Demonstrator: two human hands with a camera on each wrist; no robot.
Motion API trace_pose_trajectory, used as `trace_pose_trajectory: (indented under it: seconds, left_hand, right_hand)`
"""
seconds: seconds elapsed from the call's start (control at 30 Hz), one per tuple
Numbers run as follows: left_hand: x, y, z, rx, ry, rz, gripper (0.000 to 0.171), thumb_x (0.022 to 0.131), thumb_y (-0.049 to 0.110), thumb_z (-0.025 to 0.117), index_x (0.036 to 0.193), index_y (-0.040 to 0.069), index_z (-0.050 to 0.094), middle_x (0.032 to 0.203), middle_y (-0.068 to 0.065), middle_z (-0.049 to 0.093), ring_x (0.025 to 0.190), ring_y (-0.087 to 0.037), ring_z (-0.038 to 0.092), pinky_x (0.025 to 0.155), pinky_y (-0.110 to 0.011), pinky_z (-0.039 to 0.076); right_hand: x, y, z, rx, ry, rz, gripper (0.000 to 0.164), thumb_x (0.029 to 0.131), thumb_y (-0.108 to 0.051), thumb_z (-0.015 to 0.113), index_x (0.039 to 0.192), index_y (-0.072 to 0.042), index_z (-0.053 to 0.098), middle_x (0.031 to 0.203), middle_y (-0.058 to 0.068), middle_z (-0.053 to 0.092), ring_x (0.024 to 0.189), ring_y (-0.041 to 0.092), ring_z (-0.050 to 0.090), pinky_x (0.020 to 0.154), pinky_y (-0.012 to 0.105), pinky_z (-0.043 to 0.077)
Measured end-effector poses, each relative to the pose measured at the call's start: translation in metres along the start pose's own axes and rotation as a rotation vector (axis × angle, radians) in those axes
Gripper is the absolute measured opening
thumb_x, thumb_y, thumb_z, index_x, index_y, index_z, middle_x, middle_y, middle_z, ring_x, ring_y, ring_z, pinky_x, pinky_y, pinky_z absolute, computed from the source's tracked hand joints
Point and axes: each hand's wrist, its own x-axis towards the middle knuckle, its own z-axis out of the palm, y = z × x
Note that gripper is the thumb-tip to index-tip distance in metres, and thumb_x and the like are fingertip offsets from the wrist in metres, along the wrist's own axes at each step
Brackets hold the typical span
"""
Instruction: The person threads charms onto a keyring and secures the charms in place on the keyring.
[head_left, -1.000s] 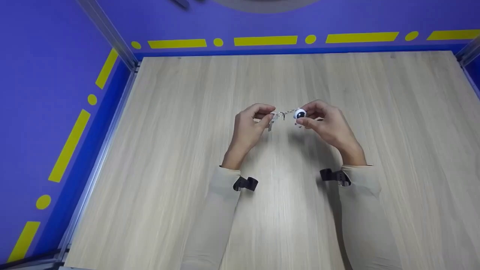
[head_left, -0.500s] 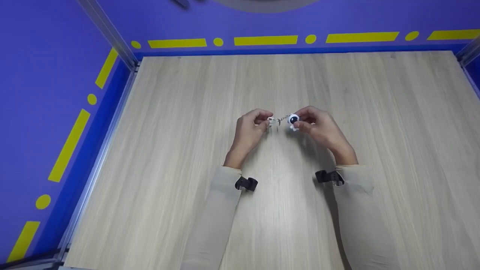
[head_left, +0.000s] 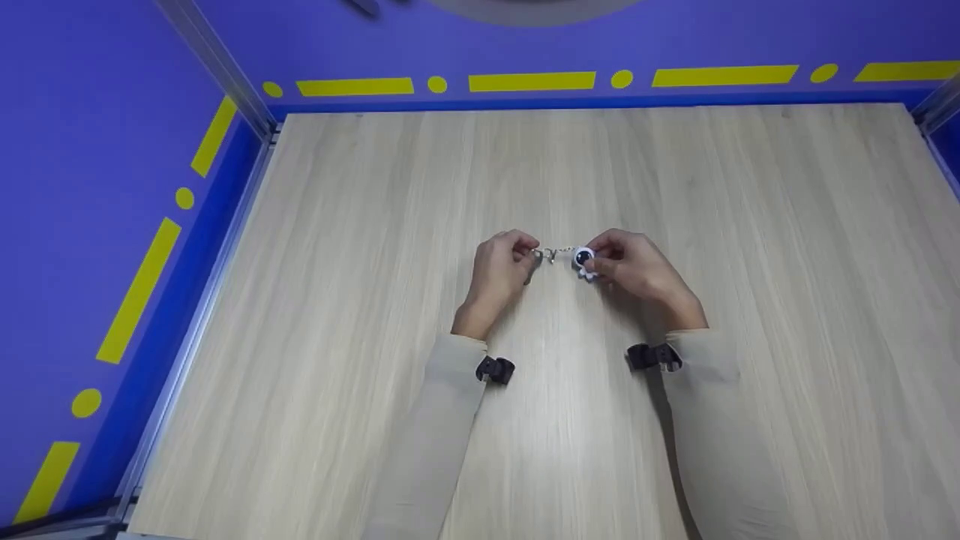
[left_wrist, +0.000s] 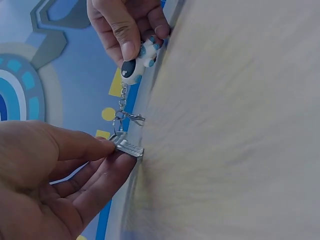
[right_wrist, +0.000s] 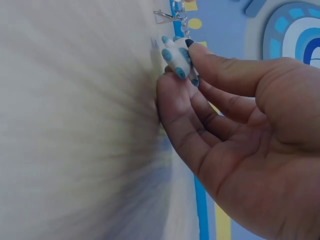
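An astronaut keychain figure [head_left: 583,257], white with a dark visor and blue details, is pinched between thumb and fingers of my right hand [head_left: 637,266]. A short silver chain [left_wrist: 122,97] runs from its head to a ring and a lobster clasp [left_wrist: 134,118]. At the chain's other end, my left hand [head_left: 499,270] pinches silver keys [left_wrist: 130,148], partly covered by its fingers. The chain is stretched between both hands, low over the table's middle. In the right wrist view, the astronaut's feet [right_wrist: 180,73] point towards the fingers of my right hand.
A light wood-grain table [head_left: 360,247] lies under both hands. Blue panels with yellow dashes [head_left: 532,81] stand along its back and left side, joined by a metal frame [head_left: 225,75]. Black straps [head_left: 495,369] sit on both wrists.
Both hands have come down towards the table and nearer to the body, carrying the keychain and keys. The right hand has also shifted left. Each hand keeps its hold.
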Motion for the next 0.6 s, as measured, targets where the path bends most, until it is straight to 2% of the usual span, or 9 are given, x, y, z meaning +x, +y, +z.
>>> trace_pose_trajectory:
  seconds: [0.27,0.6]
  left_hand:
    - [-0.0017,-0.0027,0.0004,0.103,-0.028,-0.039,0.014,0.097,0.001,0.073,0.109,0.003,0.079,0.098,-0.006,0.074,0.089,-0.017,0.067,0.078,-0.027,0.052]
    - [-0.0024,-0.0049,0.0042,0.207,-0.042,-0.063,0.013,0.096,0.009,0.074,0.107,0.008,0.079,0.100,-0.003,0.068,0.092,-0.018,0.064,0.079,-0.032,0.051]
  right_hand:
    - [0.0023,0.0015,0.0014,0.006,-0.021,0.015,0.022,0.103,0.000,0.066,0.122,0.010,0.065,0.107,0.021,0.071,0.088,0.022,0.069,0.074,0.024,0.058]
    - [0.0008,0.0057,-0.0007,-0.067,0.008,0.041,0.019,0.102,-0.004,0.069,0.118,0.007,0.068,0.100,0.015,0.071,0.081,0.020,0.065,0.066,0.023,0.053]
